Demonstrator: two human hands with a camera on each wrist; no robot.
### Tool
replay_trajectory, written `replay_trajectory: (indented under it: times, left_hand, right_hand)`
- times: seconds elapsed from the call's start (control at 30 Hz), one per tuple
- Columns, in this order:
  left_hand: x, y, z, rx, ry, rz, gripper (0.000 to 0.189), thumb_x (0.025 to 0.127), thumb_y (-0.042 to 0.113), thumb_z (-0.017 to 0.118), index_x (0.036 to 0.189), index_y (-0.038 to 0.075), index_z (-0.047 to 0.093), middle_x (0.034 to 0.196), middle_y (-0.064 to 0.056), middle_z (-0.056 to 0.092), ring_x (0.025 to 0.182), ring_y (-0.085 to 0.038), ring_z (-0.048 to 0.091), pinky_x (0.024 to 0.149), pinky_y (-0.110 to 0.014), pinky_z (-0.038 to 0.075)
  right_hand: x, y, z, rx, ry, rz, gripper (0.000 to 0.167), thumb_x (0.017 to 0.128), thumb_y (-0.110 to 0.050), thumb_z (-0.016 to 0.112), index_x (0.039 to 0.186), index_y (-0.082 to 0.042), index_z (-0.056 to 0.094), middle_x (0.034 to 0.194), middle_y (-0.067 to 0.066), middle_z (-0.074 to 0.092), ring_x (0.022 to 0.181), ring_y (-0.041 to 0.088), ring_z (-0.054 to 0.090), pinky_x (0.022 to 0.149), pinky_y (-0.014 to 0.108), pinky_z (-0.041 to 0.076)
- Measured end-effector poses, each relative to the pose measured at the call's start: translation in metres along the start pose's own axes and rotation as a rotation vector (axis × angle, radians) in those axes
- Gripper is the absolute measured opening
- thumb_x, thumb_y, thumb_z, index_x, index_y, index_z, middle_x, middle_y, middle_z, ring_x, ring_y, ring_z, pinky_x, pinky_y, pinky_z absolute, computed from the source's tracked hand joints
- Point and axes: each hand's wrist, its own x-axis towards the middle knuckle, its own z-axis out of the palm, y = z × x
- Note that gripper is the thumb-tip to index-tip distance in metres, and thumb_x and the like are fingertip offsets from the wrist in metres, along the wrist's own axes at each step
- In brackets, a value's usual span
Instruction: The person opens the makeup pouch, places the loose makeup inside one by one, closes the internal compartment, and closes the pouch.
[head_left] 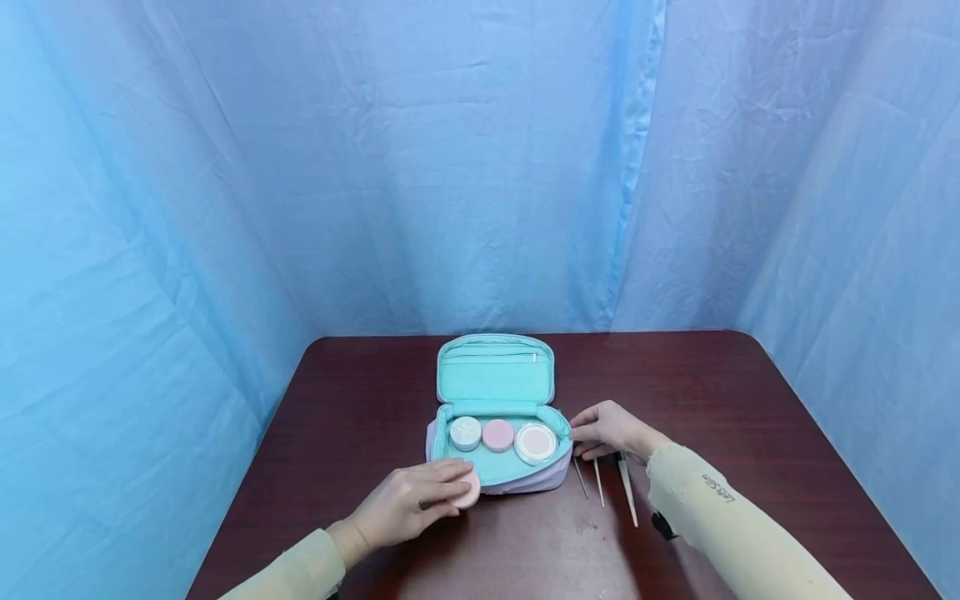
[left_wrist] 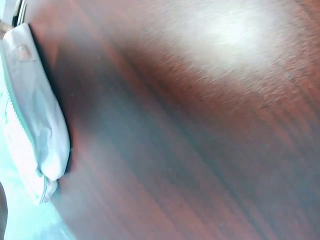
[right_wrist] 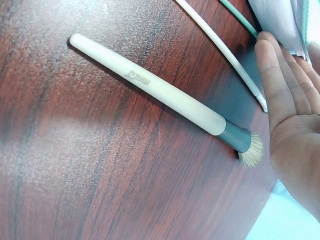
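The fingers of the left hand (head_left: 414, 502) are clamped on a small pink tub (head_left: 468, 493), pinching it against the thumb, by the front left part of a soft bag (head_left: 540, 482). The fingers of the right hand (head_left: 611, 431) lie close together and nearly straight, their tips at the bag's right rim (whether they actually press on it, I can't tell from here).

The bag stands unzipped around the middle of the table (head_left: 360, 400), its mint-lined lid (head_left: 495, 381) thrown back towards the far edge. Inside, in a row running from the table's left edge towards its right, sit a white jar (head_left: 466, 433), a pink jar (head_left: 498, 435) and a round compact (head_left: 536, 442).

Just to the right of the bag, below the right hand, lie a thin green stick (right_wrist: 239, 17), a thin white stick (right_wrist: 220, 46) and a thick brush (right_wrist: 165, 95), its tan bristles towards the far edge and its pale handle towards the near one. Lettering runs along the right sleeve (head_left: 727, 517). Beyond the table's rounded far corners hangs a blue curtain (head_left: 465, 167), creased all over.
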Motion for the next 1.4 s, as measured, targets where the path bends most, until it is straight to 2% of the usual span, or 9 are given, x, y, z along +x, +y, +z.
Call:
replay_trajectory:
  times: [0.27, 0.57, 0.8, 0.9, 1.13, 1.4]
  left_hand:
    - [0.009, -0.009, -0.005, 0.030, 0.026, -0.018, 0.050, 0.079, 0.009, 0.088, 0.126, 0.007, 0.073, 0.132, -0.011, 0.069, 0.121, -0.022, 0.067, 0.101, -0.030, 0.052]
    - [0.010, -0.020, -0.001, 0.006, 0.025, -0.162, 0.047, 0.079, 0.007, 0.088, 0.124, 0.007, 0.075, 0.132, -0.009, 0.069, 0.122, -0.021, 0.066, 0.098, -0.030, 0.053]
    - [0.015, -0.030, 0.007, -0.019, 0.028, -0.222, 0.044, 0.079, 0.007, 0.087, 0.121, 0.005, 0.075, 0.130, -0.011, 0.070, 0.121, -0.024, 0.067, 0.096, -0.034, 0.055]
    - [0.018, -0.033, 0.009, -0.051, -0.005, -0.270, 0.044, 0.080, 0.007, 0.086, 0.123, 0.005, 0.074, 0.132, -0.012, 0.069, 0.123, -0.025, 0.065, 0.097, -0.039, 0.055]
    - [0.025, -0.036, 0.014, -0.134, -0.137, -0.422, 0.044, 0.087, 0.011, 0.081, 0.129, 0.010, 0.071, 0.140, -0.009, 0.064, 0.131, -0.022, 0.059, 0.102, -0.043, 0.052]
    - [0.025, -0.037, 0.018, -0.178, -0.211, -0.515, 0.042, 0.089, 0.014, 0.080, 0.131, 0.012, 0.070, 0.142, -0.005, 0.063, 0.134, -0.019, 0.057, 0.106, -0.043, 0.049]
  right_hand:
    - [-0.001, 0.000, 0.000, 0.000, -0.004, 0.002, 0.035, 0.097, -0.010, 0.070, 0.126, 0.009, 0.066, 0.098, 0.014, 0.076, 0.085, 0.029, 0.075, 0.076, 0.043, 0.063]
    - [-0.001, 0.000, 0.000, 0.009, -0.006, 0.001, 0.036, 0.097, -0.010, 0.069, 0.127, 0.009, 0.065, 0.098, 0.015, 0.076, 0.086, 0.031, 0.075, 0.076, 0.043, 0.063]
    - [-0.002, 0.000, 0.000, 0.004, -0.007, -0.003, 0.037, 0.097, -0.010, 0.070, 0.127, 0.010, 0.065, 0.098, 0.015, 0.076, 0.086, 0.030, 0.075, 0.076, 0.042, 0.063]
    - [-0.002, -0.001, 0.000, 0.002, -0.003, 0.000, 0.036, 0.097, -0.010, 0.069, 0.127, 0.009, 0.066, 0.097, 0.014, 0.076, 0.086, 0.029, 0.075, 0.076, 0.043, 0.063]
    - [-0.003, -0.002, 0.001, 0.000, 0.002, 0.003, 0.034, 0.097, -0.010, 0.070, 0.125, 0.008, 0.067, 0.097, 0.014, 0.076, 0.086, 0.030, 0.075, 0.075, 0.043, 0.063]
    - [-0.005, -0.002, 0.002, 0.000, 0.003, 0.002, 0.034, 0.096, -0.011, 0.070, 0.125, 0.008, 0.067, 0.096, 0.013, 0.076, 0.085, 0.029, 0.075, 0.076, 0.042, 0.063]
